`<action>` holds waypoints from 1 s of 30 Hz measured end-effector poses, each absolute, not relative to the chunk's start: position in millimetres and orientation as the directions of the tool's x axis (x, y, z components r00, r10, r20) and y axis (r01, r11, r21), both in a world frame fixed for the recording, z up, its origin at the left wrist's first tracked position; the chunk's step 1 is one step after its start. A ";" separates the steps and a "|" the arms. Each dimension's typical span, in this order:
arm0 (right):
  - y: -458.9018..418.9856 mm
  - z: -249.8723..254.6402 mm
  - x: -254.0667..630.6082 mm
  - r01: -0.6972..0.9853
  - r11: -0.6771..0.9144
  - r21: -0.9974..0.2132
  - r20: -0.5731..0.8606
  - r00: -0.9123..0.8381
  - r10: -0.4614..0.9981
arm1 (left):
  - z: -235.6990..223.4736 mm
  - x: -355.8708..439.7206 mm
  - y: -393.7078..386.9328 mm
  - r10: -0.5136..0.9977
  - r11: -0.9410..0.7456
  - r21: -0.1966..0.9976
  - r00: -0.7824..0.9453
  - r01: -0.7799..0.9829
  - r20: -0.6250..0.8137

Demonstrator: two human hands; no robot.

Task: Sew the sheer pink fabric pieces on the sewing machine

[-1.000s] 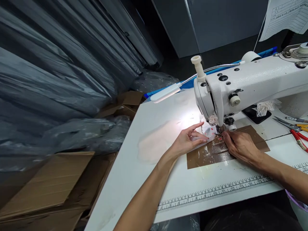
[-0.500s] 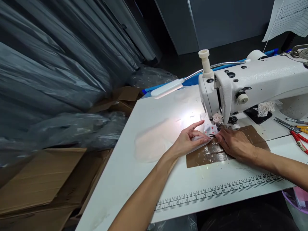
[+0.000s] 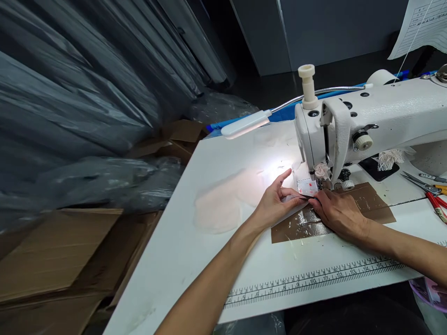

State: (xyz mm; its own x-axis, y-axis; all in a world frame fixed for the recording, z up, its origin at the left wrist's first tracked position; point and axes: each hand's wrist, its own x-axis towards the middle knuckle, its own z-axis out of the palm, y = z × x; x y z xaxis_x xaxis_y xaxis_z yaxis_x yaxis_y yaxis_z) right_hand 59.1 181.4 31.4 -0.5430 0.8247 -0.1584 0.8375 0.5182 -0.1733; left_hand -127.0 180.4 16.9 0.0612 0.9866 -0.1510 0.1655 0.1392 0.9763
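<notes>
On the bench (image 3: 174,242), left hand (image 3: 270,207) is pinching cloth (image 3: 288,198), seemingly unfinished; right hand (image 3: 340,214) is gripping dark tool (image 3: 307,197).

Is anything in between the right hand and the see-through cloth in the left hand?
Just the thin dark tool that the right hand holds, pointing towards the left hand, whose fingers pinch the sheer cloth. Nothing else visible stands in the way.

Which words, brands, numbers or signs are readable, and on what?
"5 6 7 8 9 10 11 12 13 14 15": ruler scale on the white table.
Scale's ends and smaller upper row: too small.
Hanging paper form: too blurred to read.
Sewing machine: no readable lettering.
</notes>
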 end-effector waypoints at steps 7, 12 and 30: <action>186.5 19.1 61.4 0.798 0.579 -0.168 0.014 -0.586 0.810 | 17.1 -123.2 179.2 0.986 0.161 0.974 0.018 0.157 -0.166; 188.6 18.0 60.9 0.797 0.576 -0.182 0.010 -0.584 0.812 | 18.2 -124.9 178.8 0.985 0.169 0.975 0.014 0.142 -0.172; 186.8 25.2 55.0 0.836 0.498 -0.232 -0.048 -0.521 0.852 | 19.5 -121.8 178.4 0.982 0.180 0.970 0.031 0.162 -0.187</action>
State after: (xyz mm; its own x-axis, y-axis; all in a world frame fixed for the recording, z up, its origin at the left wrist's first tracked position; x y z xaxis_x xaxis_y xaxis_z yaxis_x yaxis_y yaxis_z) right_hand 55.0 186.8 25.2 -0.5212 0.8521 -0.0479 0.8356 0.4981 -0.2316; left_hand -121.8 178.4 19.5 0.0306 0.9819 -0.1868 0.1618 0.1796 0.9703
